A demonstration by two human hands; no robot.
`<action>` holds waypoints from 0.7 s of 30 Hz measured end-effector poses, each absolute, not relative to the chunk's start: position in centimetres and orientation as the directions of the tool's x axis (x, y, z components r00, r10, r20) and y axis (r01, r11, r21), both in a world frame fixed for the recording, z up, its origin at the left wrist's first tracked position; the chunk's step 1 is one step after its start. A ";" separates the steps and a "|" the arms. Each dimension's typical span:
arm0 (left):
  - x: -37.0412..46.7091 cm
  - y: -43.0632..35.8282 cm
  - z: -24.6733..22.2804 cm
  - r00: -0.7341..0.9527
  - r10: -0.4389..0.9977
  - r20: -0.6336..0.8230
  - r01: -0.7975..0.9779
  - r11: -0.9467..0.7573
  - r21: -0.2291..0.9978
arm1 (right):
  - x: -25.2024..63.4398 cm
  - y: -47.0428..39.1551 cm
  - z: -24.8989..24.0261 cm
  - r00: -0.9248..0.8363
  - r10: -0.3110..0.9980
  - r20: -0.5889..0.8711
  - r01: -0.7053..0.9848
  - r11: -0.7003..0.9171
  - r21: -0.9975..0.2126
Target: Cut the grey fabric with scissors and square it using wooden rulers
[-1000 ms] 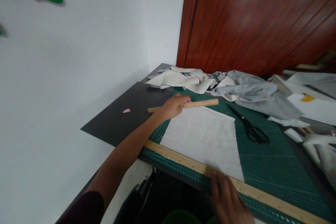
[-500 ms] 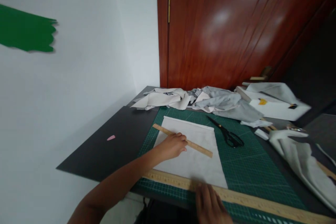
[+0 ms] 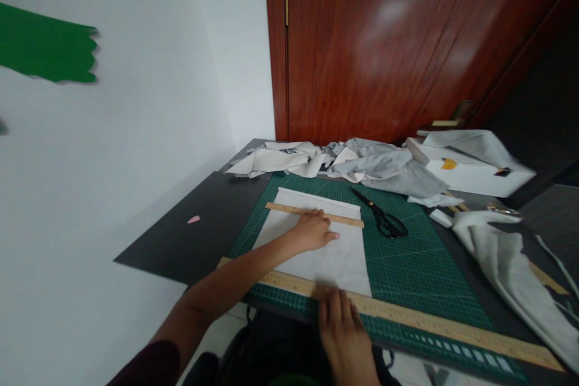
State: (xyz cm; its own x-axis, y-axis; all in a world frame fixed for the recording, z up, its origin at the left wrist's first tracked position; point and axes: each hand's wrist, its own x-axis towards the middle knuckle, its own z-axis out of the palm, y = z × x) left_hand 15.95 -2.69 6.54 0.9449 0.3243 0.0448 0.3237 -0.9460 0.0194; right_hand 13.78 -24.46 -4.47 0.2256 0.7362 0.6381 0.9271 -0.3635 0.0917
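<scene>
A white cloth piece [image 3: 316,259] lies flat on a green cutting mat [image 3: 407,268], its far edge folded into a narrow strip. Just below that fold, a short wooden ruler [image 3: 348,220] lies nearly parallel to it. My left hand [image 3: 313,229] has its fingers curled over the short ruler, thumb out to the right over the cloth. Along the near edge runs a long wooden ruler [image 3: 416,312], overlapping the cloth's near end. My right hand [image 3: 341,325] rests on the long ruler with fingers stretched out flat. Black scissors [image 3: 380,214] lie right of the cloth.
Crumpled grey and white fabric [image 3: 375,160] is heaped at the back, before a reddish wooden door [image 3: 362,42]. A white box [image 3: 474,172] stands at the back right. More loose fabric [image 3: 493,241] lies on the right, and a pink scrap [image 3: 193,219] on the dark tabletop [image 3: 181,247].
My left hand has pushed the short ruler away from me and turned it from a slant to nearly parallel with the fold. My right hand stays at the long ruler. The view has shifted slightly.
</scene>
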 end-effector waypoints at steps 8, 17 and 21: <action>19.8 -1.4 6.2 0.887 0.450 0.107 0.447 -0.893 0.050 | 14.0 -24.8 -4.0 0.216 0.744 0.632 0.935 -0.343 0.085; 18.8 0.3 3.7 0.851 0.483 0.205 0.480 -0.875 0.066 | 16.0 -26.3 -4.2 -0.011 0.815 0.579 0.915 -0.225 0.334; 19.2 -0.1 2.9 0.800 0.549 0.242 0.547 -0.833 0.078 | 16.4 -26.5 -5.7 -0.056 0.772 0.633 0.915 -0.214 0.343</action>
